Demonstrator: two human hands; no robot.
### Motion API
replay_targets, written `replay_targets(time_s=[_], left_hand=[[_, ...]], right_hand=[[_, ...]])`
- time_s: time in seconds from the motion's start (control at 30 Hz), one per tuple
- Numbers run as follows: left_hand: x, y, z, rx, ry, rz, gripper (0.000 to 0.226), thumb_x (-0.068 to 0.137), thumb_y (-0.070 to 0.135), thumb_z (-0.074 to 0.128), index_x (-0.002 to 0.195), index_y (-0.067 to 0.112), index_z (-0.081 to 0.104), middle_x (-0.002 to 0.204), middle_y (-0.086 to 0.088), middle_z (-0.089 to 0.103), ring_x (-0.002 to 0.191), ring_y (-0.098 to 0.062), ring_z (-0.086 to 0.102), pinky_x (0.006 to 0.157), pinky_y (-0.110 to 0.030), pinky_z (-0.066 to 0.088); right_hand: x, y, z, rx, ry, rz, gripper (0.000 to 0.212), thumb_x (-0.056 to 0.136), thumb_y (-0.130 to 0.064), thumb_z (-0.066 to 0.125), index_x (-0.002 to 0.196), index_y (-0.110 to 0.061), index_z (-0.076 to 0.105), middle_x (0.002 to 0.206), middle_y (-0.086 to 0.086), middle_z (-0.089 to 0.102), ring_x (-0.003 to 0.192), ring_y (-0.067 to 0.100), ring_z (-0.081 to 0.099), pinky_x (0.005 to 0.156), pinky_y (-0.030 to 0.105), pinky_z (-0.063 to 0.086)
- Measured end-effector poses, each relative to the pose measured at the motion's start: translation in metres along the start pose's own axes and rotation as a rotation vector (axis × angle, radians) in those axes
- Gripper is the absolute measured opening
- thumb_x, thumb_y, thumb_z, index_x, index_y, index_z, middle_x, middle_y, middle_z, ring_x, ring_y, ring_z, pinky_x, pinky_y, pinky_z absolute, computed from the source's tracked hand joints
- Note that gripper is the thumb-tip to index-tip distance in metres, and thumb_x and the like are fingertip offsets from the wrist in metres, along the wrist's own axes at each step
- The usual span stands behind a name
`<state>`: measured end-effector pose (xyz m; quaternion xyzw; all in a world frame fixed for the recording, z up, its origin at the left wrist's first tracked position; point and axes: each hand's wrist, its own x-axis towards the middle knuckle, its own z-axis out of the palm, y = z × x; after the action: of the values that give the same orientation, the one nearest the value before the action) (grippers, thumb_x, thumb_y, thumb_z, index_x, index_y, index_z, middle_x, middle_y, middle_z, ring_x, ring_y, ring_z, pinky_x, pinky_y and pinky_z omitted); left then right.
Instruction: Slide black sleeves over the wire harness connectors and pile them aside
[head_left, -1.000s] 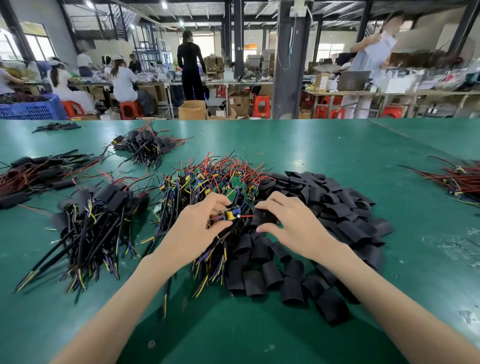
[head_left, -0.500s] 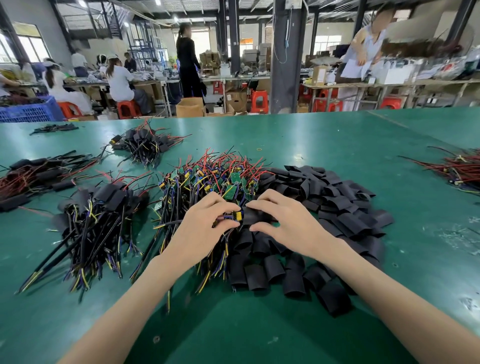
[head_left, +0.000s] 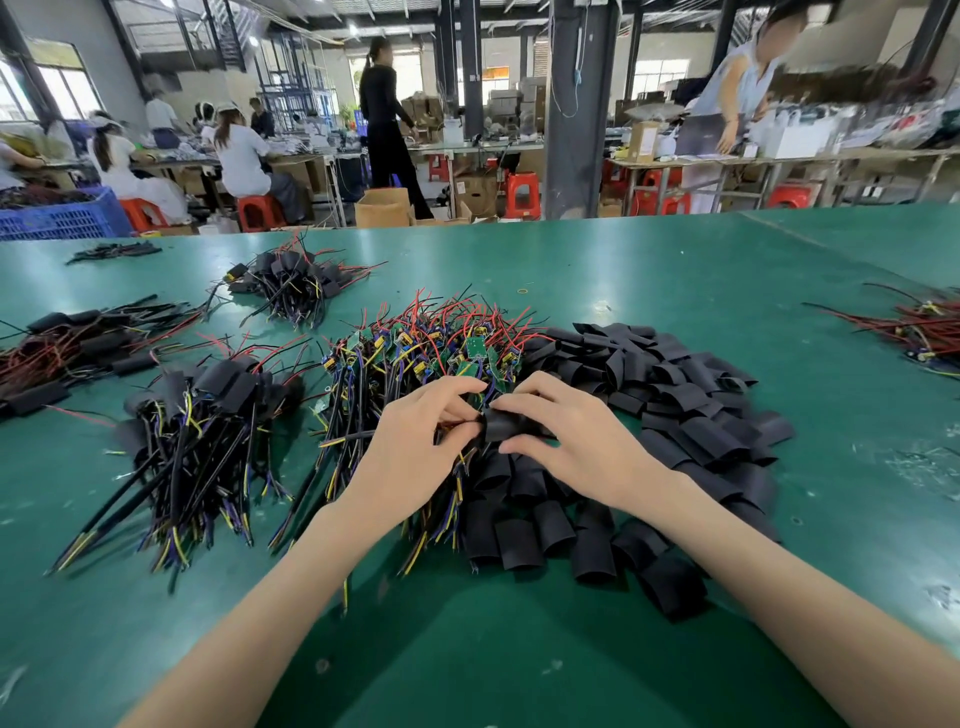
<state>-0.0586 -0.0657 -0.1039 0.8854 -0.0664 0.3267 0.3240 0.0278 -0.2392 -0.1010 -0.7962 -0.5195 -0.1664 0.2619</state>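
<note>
A heap of unsleeved wire harnesses with green boards and red, yellow and blue wires lies mid-table. To its right spreads a heap of loose black sleeves. My left hand pinches one harness at its board end above the heap. My right hand holds a black sleeve against that end; the sleeve covers most of the board. A pile of sleeved harnesses sits to the left.
More sleeved piles lie far left and further back. A bundle of red-wired harnesses sits at the right edge. The green table runs wide. People work at benches beyond the table.
My hands have come together; the yellow part at the harness end, visible before, is now hidden inside the sleeve held by my right hand.
</note>
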Motion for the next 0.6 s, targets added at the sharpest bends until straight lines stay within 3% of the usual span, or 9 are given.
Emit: replay_targets(time_s=[0.1,0.23,0.3,0.4,0.53,0.6], left_hand=[[0.000,-0.001,-0.001,0.007,-0.002,0.008,0.040,0.079,-0.002,0.070,0.115,0.015,0.063,0.089,0.007,0.065,0.082,0.004,0.058,0.080,-0.003,0.040],[0.003,-0.001,-0.007,0.051,0.013,0.030,0.035,0.078,-0.004,0.069,0.109,0.012,0.066,0.091,0.011,0.064,0.082,0.016,0.056,0.081,0.000,0.038],[0.008,-0.002,-0.017,0.093,0.098,0.023,0.031,0.077,-0.004,0.069,0.102,0.013,0.065,0.090,0.011,0.063,0.082,0.011,0.057,0.079,0.000,0.039],[0.017,-0.007,-0.043,0.172,0.354,0.039,0.024,0.079,-0.003,0.067,0.096,0.014,0.060,0.088,0.004,0.061,0.072,0.000,0.056,0.072,-0.006,0.041],[0.025,-0.031,-0.083,0.316,0.573,-0.020,0.020,0.085,-0.001,0.057,0.097,0.015,0.055,0.099,0.000,0.048,0.067,-0.019,0.055,0.072,-0.033,0.047],[0.022,-0.048,-0.098,0.370,0.606,-0.108,0.019,0.086,-0.004,0.051,0.094,0.010,0.059,0.099,-0.006,0.048,0.074,-0.027,0.056,0.075,-0.036,0.046]], right_hand=[[0.000,0.000,-0.001,0.011,0.006,-0.003,0.040,0.084,-0.029,0.069,0.118,-0.010,0.061,0.108,0.004,0.056,0.090,0.025,0.058,0.076,0.044,0.050],[0.001,0.001,-0.004,-0.004,0.066,0.029,0.047,0.086,-0.042,0.062,0.124,-0.013,0.058,0.114,0.003,0.055,0.094,0.023,0.059,0.084,0.039,0.048],[0.003,0.012,-0.009,-0.063,0.199,0.126,0.045,0.091,-0.044,0.052,0.122,-0.012,0.057,0.114,0.004,0.056,0.094,0.024,0.059,0.086,0.038,0.045],[0.003,0.045,-0.021,-0.223,0.303,0.345,0.032,0.096,-0.028,0.049,0.120,-0.007,0.057,0.115,0.011,0.057,0.102,0.032,0.055,0.090,0.042,0.042],[-0.007,0.085,-0.020,-0.391,0.030,0.549,0.044,0.097,-0.020,0.043,0.140,-0.015,0.037,0.144,0.008,0.036,0.127,0.032,0.034,0.101,0.044,0.031],[-0.010,0.094,-0.014,-0.406,-0.087,0.559,0.049,0.098,-0.022,0.042,0.145,-0.019,0.029,0.152,0.006,0.026,0.134,0.031,0.026,0.105,0.045,0.027]])
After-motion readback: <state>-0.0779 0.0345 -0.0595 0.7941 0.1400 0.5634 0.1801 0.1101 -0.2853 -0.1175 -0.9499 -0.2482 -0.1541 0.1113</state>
